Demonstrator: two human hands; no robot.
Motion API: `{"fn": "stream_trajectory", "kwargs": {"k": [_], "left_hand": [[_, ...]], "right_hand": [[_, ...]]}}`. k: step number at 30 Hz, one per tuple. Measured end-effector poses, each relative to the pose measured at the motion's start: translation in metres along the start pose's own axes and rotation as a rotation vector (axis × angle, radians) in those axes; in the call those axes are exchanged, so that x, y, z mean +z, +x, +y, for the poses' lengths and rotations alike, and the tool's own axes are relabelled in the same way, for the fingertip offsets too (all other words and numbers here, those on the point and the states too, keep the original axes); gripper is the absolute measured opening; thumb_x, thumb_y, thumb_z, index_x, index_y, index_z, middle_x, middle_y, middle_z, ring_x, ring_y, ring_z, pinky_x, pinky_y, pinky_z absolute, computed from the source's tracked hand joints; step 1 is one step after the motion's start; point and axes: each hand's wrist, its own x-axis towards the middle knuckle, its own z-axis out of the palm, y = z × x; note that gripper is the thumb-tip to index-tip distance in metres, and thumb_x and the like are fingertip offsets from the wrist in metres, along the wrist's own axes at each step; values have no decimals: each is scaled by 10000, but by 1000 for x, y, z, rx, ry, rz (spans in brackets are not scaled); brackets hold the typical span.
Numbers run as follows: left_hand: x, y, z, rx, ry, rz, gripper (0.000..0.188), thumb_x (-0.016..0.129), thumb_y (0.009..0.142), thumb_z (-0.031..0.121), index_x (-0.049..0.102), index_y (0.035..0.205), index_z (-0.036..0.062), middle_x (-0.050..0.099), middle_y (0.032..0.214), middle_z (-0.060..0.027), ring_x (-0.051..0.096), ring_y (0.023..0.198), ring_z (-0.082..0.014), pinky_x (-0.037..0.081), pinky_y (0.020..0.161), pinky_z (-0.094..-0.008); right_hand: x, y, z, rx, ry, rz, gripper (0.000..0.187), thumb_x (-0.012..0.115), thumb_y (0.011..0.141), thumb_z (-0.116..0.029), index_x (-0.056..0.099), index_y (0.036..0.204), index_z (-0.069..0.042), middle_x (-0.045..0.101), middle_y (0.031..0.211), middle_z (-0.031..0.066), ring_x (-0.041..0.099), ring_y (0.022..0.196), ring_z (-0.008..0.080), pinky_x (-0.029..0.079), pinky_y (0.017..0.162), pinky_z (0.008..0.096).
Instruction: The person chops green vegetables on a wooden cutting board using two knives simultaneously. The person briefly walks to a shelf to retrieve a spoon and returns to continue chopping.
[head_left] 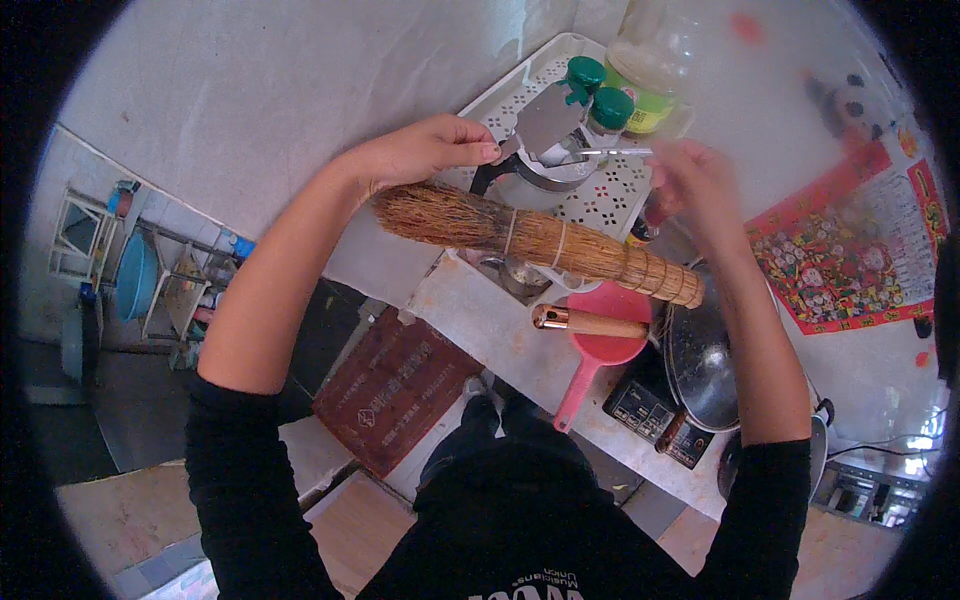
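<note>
My left hand [435, 152] is closed, thumb and fingers pinching the edge of a raised greyish lid [550, 118]. Below that lid is a small round container [555, 180] with a dark handle, whitish stuff showing inside. A slim light spoon [618, 152] reaches over the container from my right hand [695, 185], which is closed on its end and slightly blurred. The spoon's bowl is hard to make out. Two green-capped jars [610, 108] stand just behind. Nearer to me, a straw whisk broom [560, 245] lies crosswise in front of the container.
A white perforated tray [630, 185] sits under the jars, with a large clear bottle [650, 60] behind. A pink dipper [605, 345] lies below the broom, a wooden handle [600, 322] across it. At right are a dark wok [705, 360] and a black cooktop [640, 405].
</note>
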Motion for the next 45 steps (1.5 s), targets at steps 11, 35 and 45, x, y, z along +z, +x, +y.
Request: {"fn": "stream_trajectory", "kwargs": {"k": [11, 35, 45], "left_hand": [[-1, 0, 2, 10, 23, -20, 306, 506, 918, 320, 574, 941, 22, 538, 883, 62, 448, 873, -54, 354, 834, -214], [-2, 22, 18, 54, 215, -43, 282, 520, 909, 305, 577, 848, 36, 495, 774, 67, 415, 770, -50, 354, 697, -223], [-5, 5, 12, 32, 173, -28, 325, 475, 931, 328, 576, 872, 25, 485, 787, 75, 408, 795, -53, 361, 737, -229]], "right_hand": [[1, 2, 2, 50, 1, -1, 219, 597, 850, -222, 599, 763, -20, 552, 568, 8, 449, 436, 52, 359, 417, 182], [14, 18, -7, 21, -240, -160, 229, 600, 816, -190, 613, 697, 6, 556, 546, 31, 469, 413, 75, 375, 388, 208], [-7, 10, -4, 121, 89, 14, 203, 598, 832, -204, 605, 732, -28, 539, 563, 5, 442, 427, 61, 337, 402, 187]]}}
